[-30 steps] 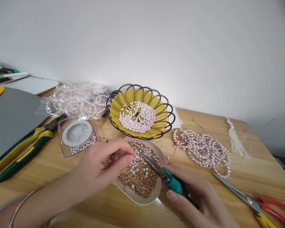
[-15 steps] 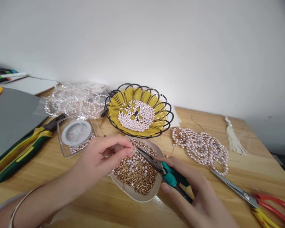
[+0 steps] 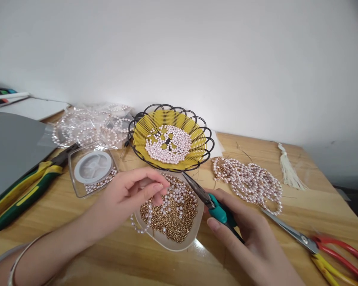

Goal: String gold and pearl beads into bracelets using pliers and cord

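My left hand (image 3: 137, 190) pinches the end of a short strand of pearl beads (image 3: 150, 216), which hangs in a loop below the fingers over the left rim of a dish (image 3: 179, 247). Gold and pearl beads (image 3: 173, 220) fill that dish. In my right hand (image 3: 244, 234) are long-nose pliers (image 3: 217, 210) with teal and black handles. Their tips point up and left, apart from the left fingertips, above the dish's far edge.
Behind the dish stands a yellow basket (image 3: 137, 143) of loose pearls. Bead strands (image 3: 250, 178), scissors (image 3: 304, 240) and a tassel (image 3: 289, 171) lie right. At left are green-yellow pliers (image 3: 32, 190), a clear box (image 3: 73, 174) with a spool and bagged strands (image 3: 89, 123).
The pliers have drawn away from my left fingertips, up and to the right. The pearl strand now shows hanging from my left hand. The whole view has shifted slightly.
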The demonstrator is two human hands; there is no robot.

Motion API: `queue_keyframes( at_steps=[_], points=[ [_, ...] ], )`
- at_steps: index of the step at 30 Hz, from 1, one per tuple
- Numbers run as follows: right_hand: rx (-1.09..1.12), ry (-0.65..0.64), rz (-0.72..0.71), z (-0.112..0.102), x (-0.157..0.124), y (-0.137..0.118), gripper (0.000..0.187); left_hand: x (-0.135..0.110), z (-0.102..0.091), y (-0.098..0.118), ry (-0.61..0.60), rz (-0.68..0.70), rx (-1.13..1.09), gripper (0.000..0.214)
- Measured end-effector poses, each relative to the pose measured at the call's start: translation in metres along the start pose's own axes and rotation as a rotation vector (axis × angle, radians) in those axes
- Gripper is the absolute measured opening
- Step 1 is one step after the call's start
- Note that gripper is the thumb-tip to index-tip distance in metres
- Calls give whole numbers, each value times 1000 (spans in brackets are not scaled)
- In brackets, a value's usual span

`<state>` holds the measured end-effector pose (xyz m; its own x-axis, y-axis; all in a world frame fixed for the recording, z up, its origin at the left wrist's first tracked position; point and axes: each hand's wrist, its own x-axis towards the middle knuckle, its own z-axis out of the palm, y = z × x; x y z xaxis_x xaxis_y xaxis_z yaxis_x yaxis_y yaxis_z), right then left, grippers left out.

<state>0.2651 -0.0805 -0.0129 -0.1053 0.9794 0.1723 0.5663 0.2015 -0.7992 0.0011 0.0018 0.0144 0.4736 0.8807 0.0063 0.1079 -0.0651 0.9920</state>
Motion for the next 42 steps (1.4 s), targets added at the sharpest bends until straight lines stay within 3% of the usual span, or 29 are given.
queue_keyframes(
  at_steps=[9,14,20,24,28,32,38,40,42],
  points=[
    [-131,-29,-61,-2,13,-14,31,4,-2,0,10,-31,-95,18],
    [-286,-79,-90,-20,19,-13,26,3,-6,-8,55,-65,-165,16],
    [-525,-83,-19,-40,-18,0,30,8,-6,-8,93,-79,-342,16],
    [-649,86,-23,-33,-50,20,28,11,-4,-5,119,-95,-480,17],
    [-722,162,-77,-18,-60,39,35,11,-4,-2,103,-102,-599,17],
    [-762,221,-118,-8,-49,35,37,10,-4,0,90,-101,-649,16],
    [-612,279,-233,-4,-8,-8,27,7,-4,3,98,-73,-693,15],
    [-469,184,-282,3,11,-22,21,7,-5,4,107,-80,-688,16],
    [-363,-8,-299,16,31,-31,22,7,-5,4,124,-85,-672,19]
  ],
)
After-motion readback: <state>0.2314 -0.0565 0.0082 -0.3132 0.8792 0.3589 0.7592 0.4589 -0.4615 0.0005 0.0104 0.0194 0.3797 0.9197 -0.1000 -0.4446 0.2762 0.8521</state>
